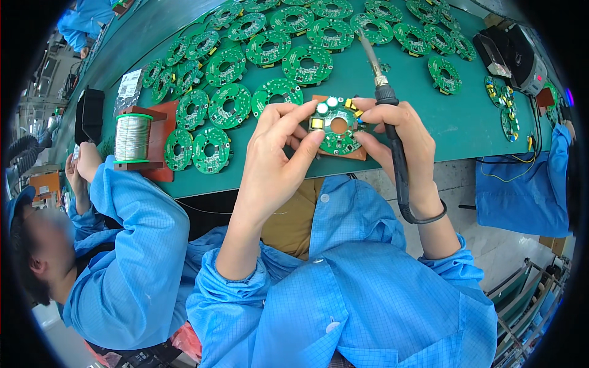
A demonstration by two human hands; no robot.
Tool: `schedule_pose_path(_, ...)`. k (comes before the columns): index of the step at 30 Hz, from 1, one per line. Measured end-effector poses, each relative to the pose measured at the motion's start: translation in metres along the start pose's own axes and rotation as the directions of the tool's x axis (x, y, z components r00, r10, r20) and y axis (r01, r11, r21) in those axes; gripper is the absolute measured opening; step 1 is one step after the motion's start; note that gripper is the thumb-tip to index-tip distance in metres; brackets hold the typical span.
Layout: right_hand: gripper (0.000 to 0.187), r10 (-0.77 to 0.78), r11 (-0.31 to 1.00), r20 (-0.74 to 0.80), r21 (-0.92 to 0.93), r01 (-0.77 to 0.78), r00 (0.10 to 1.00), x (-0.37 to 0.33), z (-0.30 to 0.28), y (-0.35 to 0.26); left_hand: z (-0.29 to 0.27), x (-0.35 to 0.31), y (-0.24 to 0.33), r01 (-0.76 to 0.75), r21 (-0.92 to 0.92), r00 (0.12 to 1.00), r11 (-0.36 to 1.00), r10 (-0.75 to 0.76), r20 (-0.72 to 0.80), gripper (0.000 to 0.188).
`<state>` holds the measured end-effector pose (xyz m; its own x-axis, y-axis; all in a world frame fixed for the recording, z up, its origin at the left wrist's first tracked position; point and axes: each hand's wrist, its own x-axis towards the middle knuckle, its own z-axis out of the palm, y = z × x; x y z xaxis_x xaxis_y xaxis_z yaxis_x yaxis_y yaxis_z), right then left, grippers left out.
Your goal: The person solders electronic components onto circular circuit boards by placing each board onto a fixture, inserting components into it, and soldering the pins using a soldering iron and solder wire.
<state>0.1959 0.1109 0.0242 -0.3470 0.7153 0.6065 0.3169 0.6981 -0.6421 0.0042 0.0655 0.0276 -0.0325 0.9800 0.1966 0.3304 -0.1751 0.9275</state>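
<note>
A round green circuit board [336, 141] with a centre hole lies over a small brown block [317, 98] at the table's near edge. White capacitors and yellow parts stand up from it. My left hand [276, 147] grips the board's left rim between thumb and fingers. On the opposite rim, the fingertips of my right hand [405, 138] pinch the board too. That same hand also carries a soldering iron [386, 95], its handle lying across the fingers, tip pointing up and away, and its cable looping by the wrist.
Many round green boards [270, 48] spread over the green table [392, 122]. A solder wire spool [132, 137] stands on a brown holder at the left. A co-worker in a blue smock [141, 245] sits close at my left. A soldering station [518, 61] stands far right.
</note>
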Motion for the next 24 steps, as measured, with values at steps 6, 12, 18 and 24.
schedule_pose_path(6, 0.039, -0.019, 0.999, 0.020, -0.045, 0.020, 1.000, -0.001, 0.000, 0.002, 0.001, 0.000, -0.001, 0.009, -0.032, 1.000, 0.999, -0.010, -0.020, 0.034)
schedule_pose_path(12, 0.030, -0.046, 0.987, 0.083, -0.151, 0.058, 0.996, 0.006, -0.006, -0.003, 0.000, 0.002, 0.005, -0.007, 0.082, 1.000, 0.997, 0.008, -0.014, 0.032)
schedule_pose_path(18, 0.035, -0.076, 0.966, 0.175, -0.231, 0.116, 0.982, 0.014, -0.009, -0.010, -0.001, 0.001, 0.014, -0.004, 0.207, 1.000, 0.978, 0.009, -0.022, 0.028)
schedule_pose_path(24, 0.033, -0.095, 0.987, 0.154, -0.117, 0.114, 0.983, 0.020, -0.009, -0.010, -0.015, -0.014, 0.012, -0.168, 0.265, 0.985, 0.950, 0.173, 0.002, 0.021)
